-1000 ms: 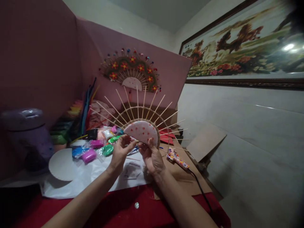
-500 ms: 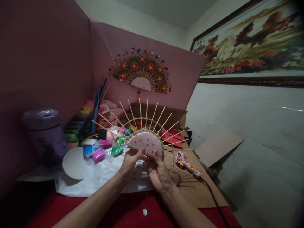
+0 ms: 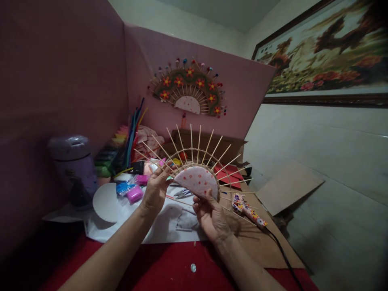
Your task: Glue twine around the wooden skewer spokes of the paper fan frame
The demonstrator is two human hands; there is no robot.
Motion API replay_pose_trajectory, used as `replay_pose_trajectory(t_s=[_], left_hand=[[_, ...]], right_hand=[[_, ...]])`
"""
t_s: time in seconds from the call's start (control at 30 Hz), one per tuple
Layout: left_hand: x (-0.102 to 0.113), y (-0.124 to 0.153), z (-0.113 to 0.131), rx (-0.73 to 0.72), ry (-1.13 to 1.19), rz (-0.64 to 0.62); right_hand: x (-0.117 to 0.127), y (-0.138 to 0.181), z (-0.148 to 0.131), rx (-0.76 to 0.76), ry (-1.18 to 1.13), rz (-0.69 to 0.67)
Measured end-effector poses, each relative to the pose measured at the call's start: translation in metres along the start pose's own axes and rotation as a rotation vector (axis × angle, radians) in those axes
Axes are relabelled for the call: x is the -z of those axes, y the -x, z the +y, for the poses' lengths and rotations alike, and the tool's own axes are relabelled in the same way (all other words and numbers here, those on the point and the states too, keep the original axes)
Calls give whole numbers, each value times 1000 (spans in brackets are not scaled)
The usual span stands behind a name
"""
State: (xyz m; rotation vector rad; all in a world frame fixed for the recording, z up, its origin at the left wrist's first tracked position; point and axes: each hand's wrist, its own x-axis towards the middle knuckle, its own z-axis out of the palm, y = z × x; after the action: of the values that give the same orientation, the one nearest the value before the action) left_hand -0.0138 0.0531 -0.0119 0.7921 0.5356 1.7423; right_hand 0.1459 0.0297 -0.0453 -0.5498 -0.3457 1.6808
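Observation:
A fan-shaped craft of thin wooden sticks (image 3: pixel 195 178) is held up in front of me. Its base is a half-round covered in white cloth with red dots, edged in twine, and an arc of twine crosses the spread sticks. My right hand (image 3: pixel 212 216) grips the lower edge of the half-round, thumb on the front and fingers behind. At the left end, my left hand (image 3: pixel 157 186) has its fingers closed around the lowest sticks near the twine; the exact contact is partly hidden. A finished fan (image 3: pixel 188 87) with orange flowers and bead-tipped sticks hangs on the pink board behind.
A flower-patterned glue gun (image 3: pixel 248 211) with a black cord lies on cardboard (image 3: pixel 266 250) at right. Scissors (image 3: pixel 183 193), bright clay packets (image 3: pixel 135 194) and a white disc (image 3: pixel 105 203) lie on the left and middle. A purple flask (image 3: pixel 74 173) stands far left.
My left hand has moved from the bottom of the half-round up to the fan's left end. The right hand keeps its hold. The whole view has shifted slightly.

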Motion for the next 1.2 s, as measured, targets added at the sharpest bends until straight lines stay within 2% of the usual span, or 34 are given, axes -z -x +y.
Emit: replay_pose_trajectory(t_s=[0.4,1.2], left_hand=[[-4,0,9,31,154,91],[-7,0,13,-98,68,144]], right_hand=[[10,-6,4,-24,45,-87],[9,-3,6,-7,66,-145]])
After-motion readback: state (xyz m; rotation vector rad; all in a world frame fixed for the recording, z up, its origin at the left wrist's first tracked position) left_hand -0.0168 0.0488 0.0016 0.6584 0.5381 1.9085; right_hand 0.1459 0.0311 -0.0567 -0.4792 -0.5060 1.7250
